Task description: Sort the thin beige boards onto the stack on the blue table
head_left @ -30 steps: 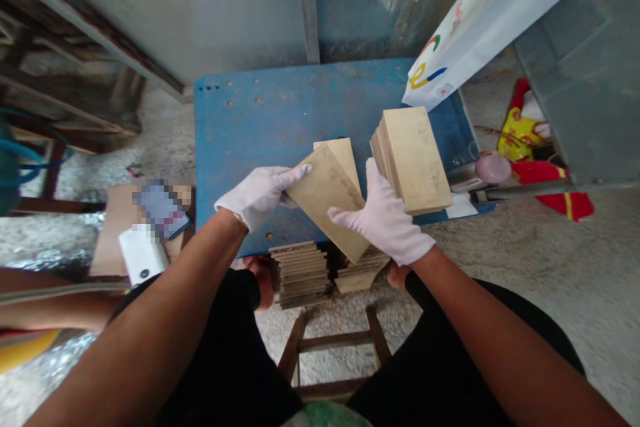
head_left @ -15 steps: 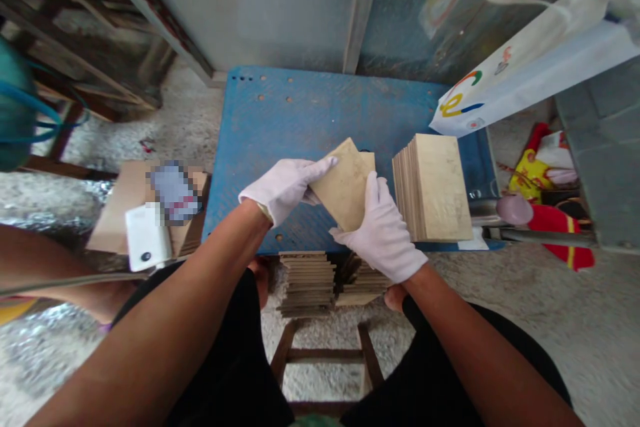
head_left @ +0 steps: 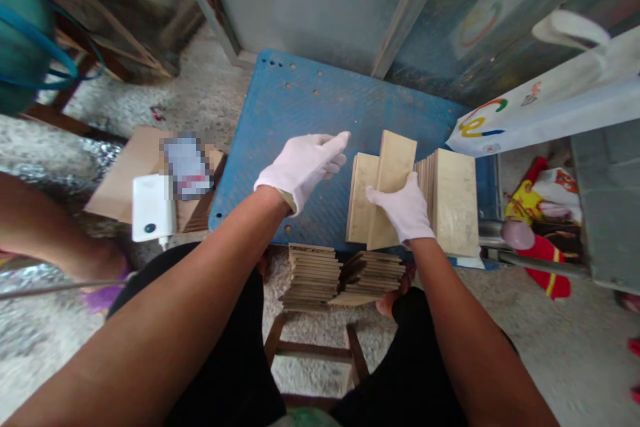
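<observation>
My right hand (head_left: 405,207), in a white glove, grips a thin pale wooden board (head_left: 395,160), thumb over its face. That board stands tilted, partly in front of another pale board (head_left: 363,200) to its left. Right beside them is an upright row of similar boards (head_left: 455,203) packed face to face on the blue table (head_left: 305,120). Over the table's left half, my gloved left hand (head_left: 310,163) holds nothing, its fingers stretched out toward the boards and apart from them. The right hand's fingertips are partly hidden behind the wood.
Below the table's front edge sit two piles of boards (head_left: 313,277), above a wooden stool (head_left: 315,350). A white device (head_left: 153,208) and a blurred-out phone lie on cardboard (head_left: 125,177) at left. A white bag (head_left: 555,107) stands at right; another person's leg (head_left: 55,227) shows left.
My left hand has let go of the board it held with the right. My right hand has brought the boards rightward against the row and turned them upright. The view has shifted slightly.
</observation>
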Demonstrator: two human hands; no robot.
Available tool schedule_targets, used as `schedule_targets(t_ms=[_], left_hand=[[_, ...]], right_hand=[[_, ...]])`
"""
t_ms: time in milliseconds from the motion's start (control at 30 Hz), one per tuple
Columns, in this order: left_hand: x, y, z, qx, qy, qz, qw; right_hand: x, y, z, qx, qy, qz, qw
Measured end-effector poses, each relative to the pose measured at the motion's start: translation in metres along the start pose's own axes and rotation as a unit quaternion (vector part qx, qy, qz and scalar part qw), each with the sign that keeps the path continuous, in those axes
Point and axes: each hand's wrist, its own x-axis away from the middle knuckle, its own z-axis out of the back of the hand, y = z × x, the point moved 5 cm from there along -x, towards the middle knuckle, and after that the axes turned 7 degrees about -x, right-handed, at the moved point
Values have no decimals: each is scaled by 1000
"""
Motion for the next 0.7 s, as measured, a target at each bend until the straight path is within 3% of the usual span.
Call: schedule_targets(t_ms=[267,467,700], left_hand=[[2,5,18,-87,7,-43,995],[3,10,27,-131,16,-75,988],[5,16,27,-156,32,-88,983]], right_hand=[[-17,11,-37,61,3,-98,993],[-16,11,-57,117,-12,-122,986],[-17,14,-64,138,-17,-126,982]])
